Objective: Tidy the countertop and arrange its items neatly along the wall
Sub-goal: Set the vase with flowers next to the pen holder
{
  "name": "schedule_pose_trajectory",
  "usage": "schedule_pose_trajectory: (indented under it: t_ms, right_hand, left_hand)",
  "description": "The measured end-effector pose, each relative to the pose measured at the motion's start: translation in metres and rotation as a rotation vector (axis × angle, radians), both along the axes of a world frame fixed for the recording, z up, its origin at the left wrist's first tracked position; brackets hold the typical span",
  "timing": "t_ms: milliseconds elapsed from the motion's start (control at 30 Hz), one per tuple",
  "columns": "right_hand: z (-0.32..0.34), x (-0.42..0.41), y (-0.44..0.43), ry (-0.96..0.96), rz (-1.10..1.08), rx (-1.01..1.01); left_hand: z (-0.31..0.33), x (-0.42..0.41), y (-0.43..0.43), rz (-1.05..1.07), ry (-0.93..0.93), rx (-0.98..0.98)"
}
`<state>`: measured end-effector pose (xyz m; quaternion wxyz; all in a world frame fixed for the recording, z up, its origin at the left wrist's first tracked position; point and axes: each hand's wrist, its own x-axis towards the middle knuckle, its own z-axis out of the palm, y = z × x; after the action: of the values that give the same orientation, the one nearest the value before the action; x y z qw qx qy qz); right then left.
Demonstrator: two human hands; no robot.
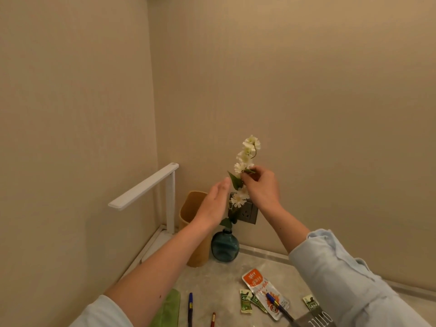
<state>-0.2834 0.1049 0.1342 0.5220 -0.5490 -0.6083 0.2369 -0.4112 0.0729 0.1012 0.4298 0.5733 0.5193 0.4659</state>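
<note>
A white flower stem [247, 154] stands in a round teal glass vase [224, 247] at the back of the countertop [219, 282], close to the wall. My right hand [259, 187] pinches the stem among the blossoms, at mid height. Just left of the stem, my left hand [215, 204] is held up flat with straight fingers and touches nothing that I can see. On the counter lie an orange-and-white snack packet [262, 289], small green sachets [245, 303], a blue pen [190, 305], a red pen [213, 319] and another blue pen [280, 308].
A white desk lamp [146, 187] stands in the left corner. A tan cylindrical container [191, 208] sits behind my left forearm beside the vase. A grey wall socket [247, 213] is behind the flowers. A green cloth [168, 310] lies at the front left, a grey box [316, 320] at the front right.
</note>
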Motion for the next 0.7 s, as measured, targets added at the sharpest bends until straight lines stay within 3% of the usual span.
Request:
schedule_pose_trajectory:
  t_ms: [700]
  right_hand:
    - [-0.053, -0.006, 0.045, -0.162, 0.048, -0.131]
  left_hand:
    - [-0.072, 0.005, 0.022, 0.001, -0.093, -0.187]
